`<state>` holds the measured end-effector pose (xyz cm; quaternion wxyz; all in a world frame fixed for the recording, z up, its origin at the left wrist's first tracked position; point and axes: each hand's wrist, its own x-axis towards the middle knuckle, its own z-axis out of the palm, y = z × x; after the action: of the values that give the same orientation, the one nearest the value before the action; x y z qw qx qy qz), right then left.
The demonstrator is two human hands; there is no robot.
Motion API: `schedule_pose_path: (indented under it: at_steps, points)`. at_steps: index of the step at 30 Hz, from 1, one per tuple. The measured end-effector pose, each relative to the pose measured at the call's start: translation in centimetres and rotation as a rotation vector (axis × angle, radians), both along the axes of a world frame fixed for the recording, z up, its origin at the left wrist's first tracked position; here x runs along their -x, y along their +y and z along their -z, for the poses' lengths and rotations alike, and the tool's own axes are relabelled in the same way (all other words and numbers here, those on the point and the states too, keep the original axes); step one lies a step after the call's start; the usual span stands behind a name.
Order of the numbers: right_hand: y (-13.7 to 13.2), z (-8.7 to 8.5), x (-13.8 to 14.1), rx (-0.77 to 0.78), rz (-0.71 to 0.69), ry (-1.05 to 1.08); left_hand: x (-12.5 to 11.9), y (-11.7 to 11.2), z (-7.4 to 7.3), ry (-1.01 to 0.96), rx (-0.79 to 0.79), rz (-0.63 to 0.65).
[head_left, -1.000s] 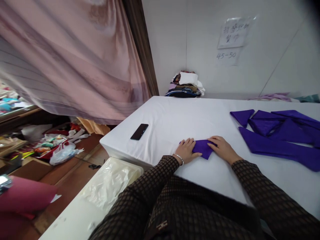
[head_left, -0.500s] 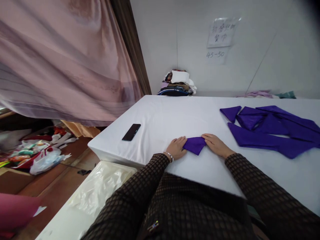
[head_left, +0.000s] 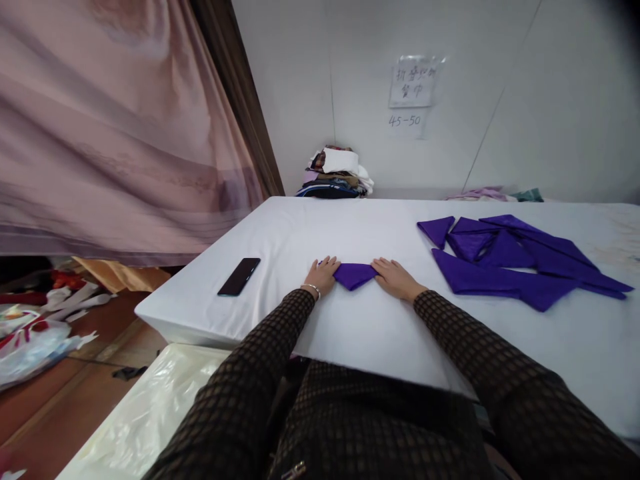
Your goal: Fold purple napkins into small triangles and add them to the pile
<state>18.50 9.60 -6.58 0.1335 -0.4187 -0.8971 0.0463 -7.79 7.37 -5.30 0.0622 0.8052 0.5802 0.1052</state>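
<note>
A purple cloth napkin (head_left: 353,276), folded to a small shape with a straight far edge and a point towards me, lies on the white-covered table (head_left: 330,230). My left hand (head_left: 323,275) rests on its left end, fingers stretched out and covering that corner. On the opposite end lies my right hand (head_left: 397,277), its fingers extended and its fingertips touching the right corner. Neither hand is wrapped round the cloth. More folded purple napkins (head_left: 505,287) lie in an overlapping group to the right, apart from my right hand.
A black phone (head_left: 239,277) lies near the table's left side. Stacked clothes (head_left: 335,175) stand by the far wall. Left of the table hangs a pink curtain (head_left: 125,133). A plastic-covered white surface (head_left: 155,407) stands at the lower left, and bags (head_left: 40,353) lie on the floor.
The camera view has shifted, so the table scene appears further left. My hands have pushed slightly away from me with the napkin, whose near point now looks shallower.
</note>
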Motion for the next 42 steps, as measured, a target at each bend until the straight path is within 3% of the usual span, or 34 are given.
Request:
schedule_pose_path:
  at_steps: [4,9,14,21,27,29,34,39,42]
  points:
    - [0.6,0.3,0.4,0.030,0.024,0.014,0.7,0.6,-0.5,-0.073,0.103,-0.053]
    - [0.4,0.6,0.2,0.066,0.045,-0.001,-1.5,-0.3,-1.2,-0.078,0.020,-0.033]
    - [0.3,0.5,-0.2,0.080,0.067,-0.021,-4.1,-1.2,-0.4,0.030,0.027,0.076]
    - [0.6,0.8,-2.2,0.108,0.147,-0.046,-3.6,-1.2,0.6,0.039,0.035,0.075]
    - [0.2,-0.2,-2.8,0.060,0.342,0.081,-3.5,-1.0,1.0,0.023,-0.001,0.091]
    - [-0.5,-1.0,-1.7,-0.015,0.302,0.128,-3.5,-1.0,1.0,0.020,-0.012,0.094]
    - [-2.2,-1.5,1.8,-0.034,-0.033,0.048,-3.6,-1.2,0.9,0.010,-0.029,0.093]
    - [-2.0,0.0,2.2,0.070,0.024,-0.008,-3.6,-1.4,0.6,-0.086,-0.006,0.100]
    - [-1.8,0.5,1.8,0.071,0.020,-0.010,-2.7,-0.8,0.3,-0.210,-0.045,0.040]
